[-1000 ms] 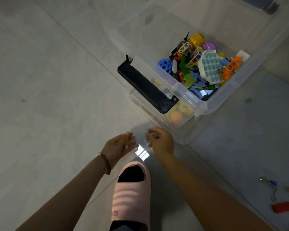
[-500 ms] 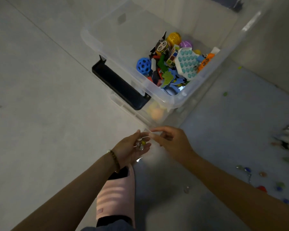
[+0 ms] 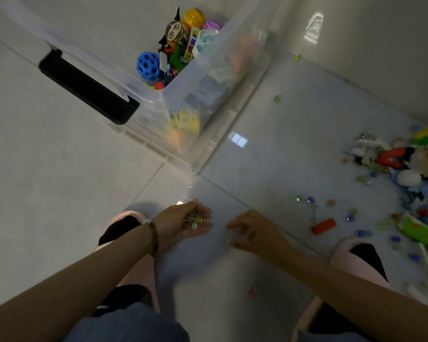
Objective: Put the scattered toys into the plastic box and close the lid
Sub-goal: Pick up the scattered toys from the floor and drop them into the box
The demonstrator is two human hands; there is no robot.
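The clear plastic box [image 3: 124, 77] with a black handle [image 3: 87, 91] stands on the floor at the upper left, holding several toys, among them a blue holed ball [image 3: 147, 65]. My left hand [image 3: 183, 223] is cupped palm up below the box, holding several small glass beads [image 3: 193, 222]. A short way to its right, my right hand [image 3: 255, 233] hovers low over the floor with loosely curled fingers and nothing visible in it. More beads [image 3: 309, 199], a red block [image 3: 323, 226] and a pile of toys [image 3: 410, 166] lie scattered at the right.
My feet in pink slippers [image 3: 356, 257] stand at the bottom, one on each side of my hands. A single green bead [image 3: 277, 98] lies on the floor right of the box. A small orange piece [image 3: 252, 291] lies between my legs.
My view swung right, bringing the toy pile into sight. My right hand moved away from my left hand toward the right and lower. My left hand still cups the beads.
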